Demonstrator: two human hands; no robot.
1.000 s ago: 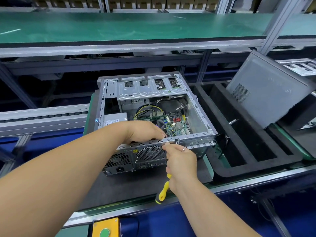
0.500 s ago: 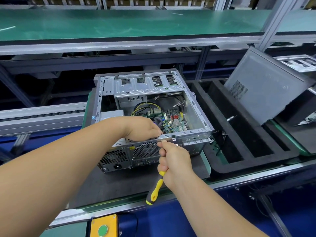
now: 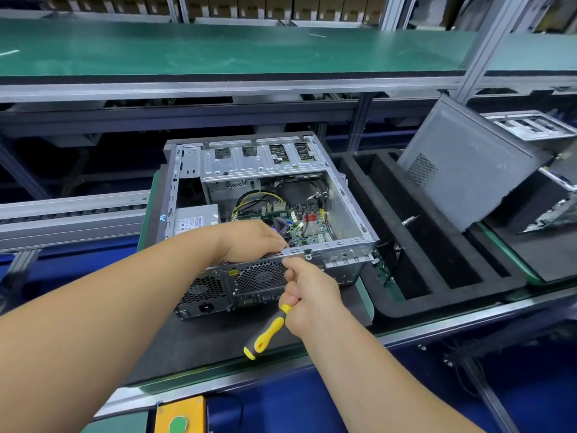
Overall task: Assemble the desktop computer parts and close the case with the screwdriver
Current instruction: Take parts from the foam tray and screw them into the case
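Observation:
An open grey computer case [image 3: 349,210] lies on its side on a dark mat, its green motherboard [image 3: 307,225] and yellow cables showing inside. My left hand [image 3: 253,240] rests on the case's near top rim, fingers curled over the edge. My right hand [image 3: 309,292] grips a yellow and black screwdriver [image 3: 267,334] with the handle pointing down toward me; its thumb and forefinger sit at the rim close to a small metal tab [image 3: 308,253]. The screwdriver's tip is hidden by the hand. A grey side panel [image 3: 468,179] leans upright at the right.
A black foam tray [image 3: 434,270] with long slots lies right of the case. A green shelf [image 3: 237,51] runs across above. A roller conveyor [image 3: 71,214] is at the left. A yellow box with a green button [image 3: 179,417] sits at the near edge.
My right hand has shifted slightly along the rim and the screwdriver handle has swung further left and down. The left hand stays on the rim.

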